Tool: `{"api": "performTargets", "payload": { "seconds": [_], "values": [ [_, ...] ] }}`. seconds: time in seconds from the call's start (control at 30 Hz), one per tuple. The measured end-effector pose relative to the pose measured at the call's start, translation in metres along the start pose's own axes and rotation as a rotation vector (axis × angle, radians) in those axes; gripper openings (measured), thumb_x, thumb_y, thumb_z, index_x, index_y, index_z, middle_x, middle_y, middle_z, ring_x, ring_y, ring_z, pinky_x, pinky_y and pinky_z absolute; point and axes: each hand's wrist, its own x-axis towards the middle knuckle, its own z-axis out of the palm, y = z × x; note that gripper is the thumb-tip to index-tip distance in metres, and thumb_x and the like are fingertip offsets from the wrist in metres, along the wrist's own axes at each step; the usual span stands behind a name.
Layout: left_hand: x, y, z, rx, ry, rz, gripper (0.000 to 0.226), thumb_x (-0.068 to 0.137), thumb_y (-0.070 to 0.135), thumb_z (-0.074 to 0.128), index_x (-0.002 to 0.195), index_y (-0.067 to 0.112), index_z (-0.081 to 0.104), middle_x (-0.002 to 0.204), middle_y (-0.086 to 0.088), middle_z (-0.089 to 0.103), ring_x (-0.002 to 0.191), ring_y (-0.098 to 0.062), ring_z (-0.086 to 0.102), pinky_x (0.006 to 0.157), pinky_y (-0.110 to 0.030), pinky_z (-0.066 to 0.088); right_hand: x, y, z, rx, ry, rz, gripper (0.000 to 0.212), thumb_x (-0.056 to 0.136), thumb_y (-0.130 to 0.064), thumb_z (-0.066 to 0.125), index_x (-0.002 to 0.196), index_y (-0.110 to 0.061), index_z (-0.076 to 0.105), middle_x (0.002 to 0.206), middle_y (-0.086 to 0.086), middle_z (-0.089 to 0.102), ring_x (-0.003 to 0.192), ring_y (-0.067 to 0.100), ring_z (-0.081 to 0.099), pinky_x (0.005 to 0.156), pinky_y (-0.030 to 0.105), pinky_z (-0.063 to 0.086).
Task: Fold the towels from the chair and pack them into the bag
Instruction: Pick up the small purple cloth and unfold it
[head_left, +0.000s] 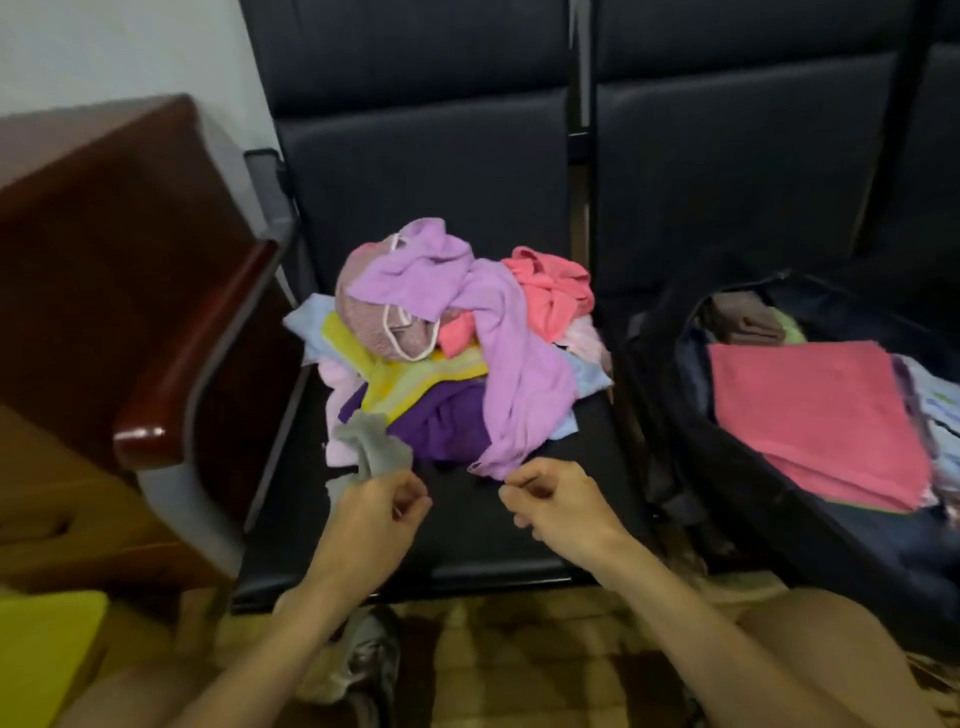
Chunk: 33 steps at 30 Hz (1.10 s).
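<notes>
From my end, the left hand is clamped on a small grey towel, fingers curled round its lower end, with the cloth standing up out of the fist over the near left part of the chair seat. The right hand hovers just to the right of it, fingers curled in. Its fingertips sit right by the near corner of a lilac towel, and through the blur I cannot tell whether they pinch that corner or hold nothing.

The pile of towels lies unfolded in the middle of the seat: lilac draped over the top, coral at the far right, yellow, deep purple and pale blue underneath.

To the right, on the next seat, the dark bag lies open. Inside I see a folded pink towel lying flat on top of a stack, a folded brown towel at the far end with a bit of green beside it, and pale folded edges along the right side.

A wooden armrest borders the chair on the left.
</notes>
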Motion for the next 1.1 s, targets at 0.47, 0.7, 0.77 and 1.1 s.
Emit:
{"api": "performTargets", "payload": {
  "seconds": [0.47, 0.7, 0.77, 1.1],
  "values": [
    [0.037, -0.05, 0.003, 0.326, -0.213, -0.064, 0.032, 0.096, 0.051, 0.054, 0.094, 0.02, 0.064, 0.093, -0.002, 0.062, 0.081, -0.019, 0.059, 0.069, -0.031, 0.045, 0.073, -0.001, 0.117, -0.284, -0.041, 0.099, 0.031, 0.077, -0.035, 0.081, 0.104, -0.024, 0.07, 0.082, -0.016, 0.064, 0.095, 0.012, 0.066, 0.092, 0.031, 0.051],
    [0.042, -0.056, 0.003, 0.36, -0.148, -0.035, 0.029, 0.092, 0.036, 0.064, 0.113, 0.024, 0.049, 0.109, 0.0, 0.06, 0.095, -0.025, 0.063, 0.074, -0.036, 0.052, 0.08, -0.001, 0.116, -0.384, -0.075, -0.003, 0.004, 0.086, -0.029, 0.069, 0.087, -0.029, 0.073, 0.09, -0.011, 0.073, 0.089, 0.01, 0.066, 0.081, 0.028, 0.051],
    [0.042, -0.053, 0.003, 0.312, -0.114, -0.015, 0.035, 0.092, 0.041, 0.062, 0.117, 0.023, 0.045, 0.108, -0.001, 0.057, 0.094, -0.025, 0.061, 0.075, -0.039, 0.052, 0.077, -0.01, 0.111, -0.181, -0.098, 0.011, 0.01, 0.087, -0.024, 0.065, 0.077, -0.025, 0.068, 0.07, -0.016, 0.066, 0.068, 0.001, 0.059, 0.068, 0.022, 0.047],
    [0.038, -0.015, -0.001, -0.088, 0.178, 0.318, 0.043, 0.078, 0.058, 0.066, 0.106, 0.024, 0.065, 0.107, 0.006, 0.047, 0.098, -0.011, 0.047, 0.074, -0.019, 0.039, 0.057, -0.053, 0.039, 0.401, -0.136, 0.01, 0.01, 0.059, -0.018, 0.05, 0.064, -0.016, 0.058, 0.075, 0.008, 0.055, 0.075, 0.018, 0.05, 0.065, 0.031, 0.038]
  ]
}}
